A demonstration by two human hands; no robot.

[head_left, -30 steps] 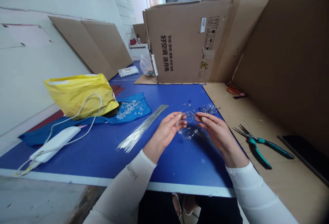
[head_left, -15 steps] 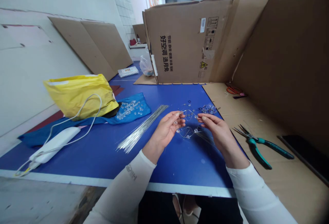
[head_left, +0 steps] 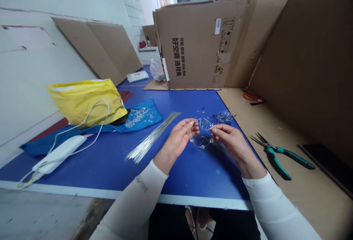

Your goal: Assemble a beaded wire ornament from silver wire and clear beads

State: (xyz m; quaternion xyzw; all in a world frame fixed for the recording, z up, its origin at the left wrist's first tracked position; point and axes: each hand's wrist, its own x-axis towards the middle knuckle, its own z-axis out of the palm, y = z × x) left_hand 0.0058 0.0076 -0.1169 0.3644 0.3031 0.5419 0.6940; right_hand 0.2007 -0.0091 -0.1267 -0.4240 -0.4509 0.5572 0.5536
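Observation:
Between my hands hangs a looped wire piece with clear beads (head_left: 202,146) above the blue table. My left hand (head_left: 180,137) pinches its left side between thumb and fingers. On the right side, my right hand (head_left: 227,137) pinches the wire close to a bead. Left of my left hand lies a fan of straight silver wires (head_left: 153,137). Loose clear beads (head_left: 138,117) rest on a blue cloth (head_left: 156,111). Just beyond my right hand is a small tangle of wire pieces (head_left: 223,117).
Pliers with green-black handles (head_left: 278,163) lie on cardboard at right, near a dark flat object (head_left: 325,166) and red-handled scissors (head_left: 250,96). A yellow bag (head_left: 88,102) and white power strip (head_left: 59,157) are at left. A large carton (head_left: 204,45) stands behind.
My right hand's fingers have shifted slightly and now pinch a little lower. The upper wire loop between my hands has changed shape and angle. My left hand has barely moved.

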